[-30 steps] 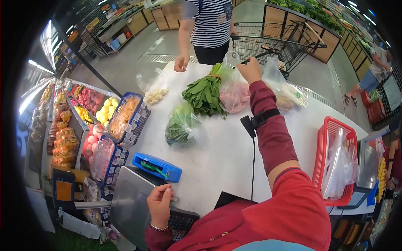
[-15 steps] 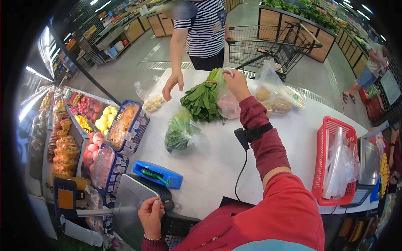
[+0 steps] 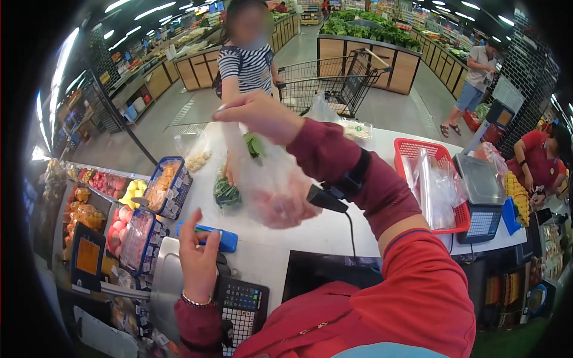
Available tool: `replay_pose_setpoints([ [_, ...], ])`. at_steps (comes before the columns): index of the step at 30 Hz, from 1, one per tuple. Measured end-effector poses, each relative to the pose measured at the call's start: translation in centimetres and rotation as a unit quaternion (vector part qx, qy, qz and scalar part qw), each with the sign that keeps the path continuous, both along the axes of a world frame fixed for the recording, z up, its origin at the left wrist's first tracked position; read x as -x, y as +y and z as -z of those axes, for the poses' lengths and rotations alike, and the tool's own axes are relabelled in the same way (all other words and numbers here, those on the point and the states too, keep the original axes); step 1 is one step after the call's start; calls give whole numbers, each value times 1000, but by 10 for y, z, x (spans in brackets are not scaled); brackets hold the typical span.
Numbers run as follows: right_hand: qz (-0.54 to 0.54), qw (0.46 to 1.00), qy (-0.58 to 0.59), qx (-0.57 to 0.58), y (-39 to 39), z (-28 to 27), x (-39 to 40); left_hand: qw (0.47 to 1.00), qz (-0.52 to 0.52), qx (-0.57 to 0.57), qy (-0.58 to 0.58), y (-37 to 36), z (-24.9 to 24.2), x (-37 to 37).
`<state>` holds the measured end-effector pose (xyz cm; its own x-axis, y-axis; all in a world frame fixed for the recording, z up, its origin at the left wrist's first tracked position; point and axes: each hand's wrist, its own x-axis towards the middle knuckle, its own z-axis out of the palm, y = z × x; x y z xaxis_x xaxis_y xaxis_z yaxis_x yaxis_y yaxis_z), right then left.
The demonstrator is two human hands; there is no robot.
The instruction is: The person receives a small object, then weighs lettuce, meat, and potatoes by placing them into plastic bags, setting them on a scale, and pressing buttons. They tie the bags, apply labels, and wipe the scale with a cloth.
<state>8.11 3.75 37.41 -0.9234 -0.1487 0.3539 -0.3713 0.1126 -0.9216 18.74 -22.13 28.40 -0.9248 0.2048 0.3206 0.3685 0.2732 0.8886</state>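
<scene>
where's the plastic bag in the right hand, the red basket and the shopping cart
Plastic bag [image 3: 278, 201]: head view, on its bulging lower part
Red basket [image 3: 425, 147]: head view, on its far wall
Shopping cart [image 3: 376, 58]: head view, on its handle

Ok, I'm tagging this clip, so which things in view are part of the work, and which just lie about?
In the work, it seems:
- clear bag of pinkish food, in the right hand
- bagged greens
- near scale, by the open left hand

Apparently just about:
- red basket
- far scale
- shopping cart
</scene>
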Motion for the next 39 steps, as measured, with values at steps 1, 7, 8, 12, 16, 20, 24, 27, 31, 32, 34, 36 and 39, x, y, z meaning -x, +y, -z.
replay_pose_setpoints([
  [1,-17,1000,7,13,-22,1,2,999,-2,3,35,-1,-16,-3],
  [7,-119,991,47,42,-152,-43,-73,987,-77,122,66,-50,-72,-26],
  [8,-133,987,65,57,-170,-41,-76,988,-88,113,54,-63,-76,-30],
  [12,-180,981,62,34,-222,-22,-92,973,-153,116,125,-119,-58,-44],
  [16,-222,957,155,-106,-262,27,-90,969,-198,136,61,-185,-24,-55],
  [20,-12,856,474,-206,-272,69,-72,963,-269,-1,-35,-225,-13,-85],
  [24,-50,953,297,-11,-293,67,-76,962,-265,-66,0,-234,-19,-90],
  [27,-279,957,-71,41,-305,78,-97,965,-240,-103,18,-226,-21,-75],
  [31,-342,926,158,-3,-332,109,-117,976,-153,107,112,-209,-27,-74],
  [32,-345,911,197,-111,-333,115,-101,952,-126,200,196,-207,-23,-75],
  [34,-342,929,136,-44,-339,123,-83,918,-167,179,312,-185,-26,-84],
  [36,-261,944,189,-74,-316,98,-94,939,-237,108,223,-191,-7,-82],
  [39,-191,964,125,-135,-330,126,-81,965,-150,146,159,-198,5,-70],
])
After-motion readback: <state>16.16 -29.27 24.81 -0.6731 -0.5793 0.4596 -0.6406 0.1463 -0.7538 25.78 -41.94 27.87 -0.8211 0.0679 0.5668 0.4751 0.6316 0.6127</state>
